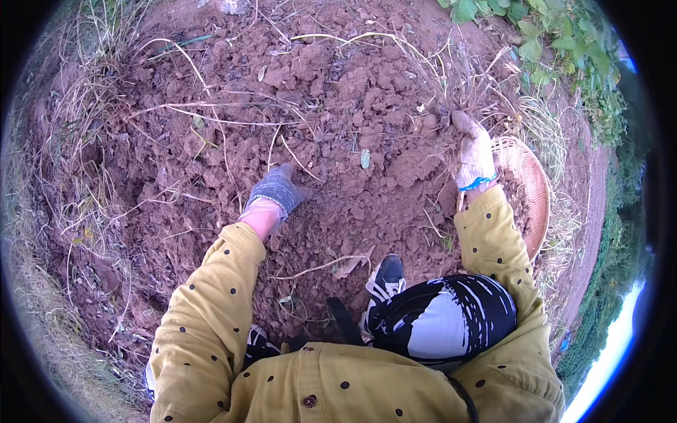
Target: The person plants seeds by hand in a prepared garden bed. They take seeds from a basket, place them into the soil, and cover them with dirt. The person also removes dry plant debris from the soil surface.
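My left hand (279, 191), in a grey knit glove, rests low on loose reddish-brown soil (338, 206). Its thumb stands apart from the fingers, and I see nothing held between them. Two thin pale stalks lie just beyond its fingertips. My right hand (474, 153) wears a soiled white glove with a blue cuff. It is against a clump of dry stems and roots (447, 124) with soil clinging to it; the fingers are mostly hidden, so a grip cannot be made out. Beside the right wrist sits a shallow woven basket (537, 185) with small brown lumps (515, 198) inside.
Dry vines (238, 104) lie across the clods. Dry grass (90, 121) borders the left side, and green leafy plants (574, 45) grow at the upper right. My dark shoe (386, 280) and bent knee (449, 317) are close below the hands.
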Motion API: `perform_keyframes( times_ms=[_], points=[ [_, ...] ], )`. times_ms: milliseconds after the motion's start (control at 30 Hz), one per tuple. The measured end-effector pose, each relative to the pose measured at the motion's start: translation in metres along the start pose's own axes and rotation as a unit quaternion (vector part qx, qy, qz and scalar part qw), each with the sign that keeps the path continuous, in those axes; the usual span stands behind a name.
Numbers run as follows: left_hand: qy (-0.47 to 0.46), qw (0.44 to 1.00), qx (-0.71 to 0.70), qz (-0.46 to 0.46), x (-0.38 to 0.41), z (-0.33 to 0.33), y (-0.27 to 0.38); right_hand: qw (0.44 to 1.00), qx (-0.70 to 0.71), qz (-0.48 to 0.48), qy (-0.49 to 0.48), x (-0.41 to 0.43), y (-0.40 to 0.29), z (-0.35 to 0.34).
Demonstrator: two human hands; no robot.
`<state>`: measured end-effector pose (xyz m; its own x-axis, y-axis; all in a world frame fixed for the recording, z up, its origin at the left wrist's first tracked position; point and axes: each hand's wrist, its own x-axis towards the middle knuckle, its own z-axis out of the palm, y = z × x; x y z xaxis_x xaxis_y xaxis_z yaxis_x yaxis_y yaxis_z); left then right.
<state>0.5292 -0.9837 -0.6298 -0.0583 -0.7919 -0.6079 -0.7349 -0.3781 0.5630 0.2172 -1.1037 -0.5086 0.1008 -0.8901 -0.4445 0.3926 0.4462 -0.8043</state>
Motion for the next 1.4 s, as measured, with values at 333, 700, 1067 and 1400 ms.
perform_keyframes(
  times_ms=[333,700,1067,1400],
  points=[
    [-0.140,0.760,-0.618,0.147,-0.045,-0.017,0.075,0.972,-0.083,0.183,-0.118,-0.065,0.035,0.078],
    [0.031,0.991,-0.074,0.104,-0.002,0.020,-0.044,0.998,-0.047,-0.035,-0.030,-0.022,0.004,0.063],
    [0.171,0.974,-0.152,-0.007,0.007,-0.003,-0.065,0.877,-0.428,-0.071,0.205,0.122,-0.024,-0.006],
    [0.108,0.973,0.160,-0.127,0.000,-0.044,-0.059,0.555,-0.768,-0.297,-0.120,0.141,0.079,0.098]
  ],
)
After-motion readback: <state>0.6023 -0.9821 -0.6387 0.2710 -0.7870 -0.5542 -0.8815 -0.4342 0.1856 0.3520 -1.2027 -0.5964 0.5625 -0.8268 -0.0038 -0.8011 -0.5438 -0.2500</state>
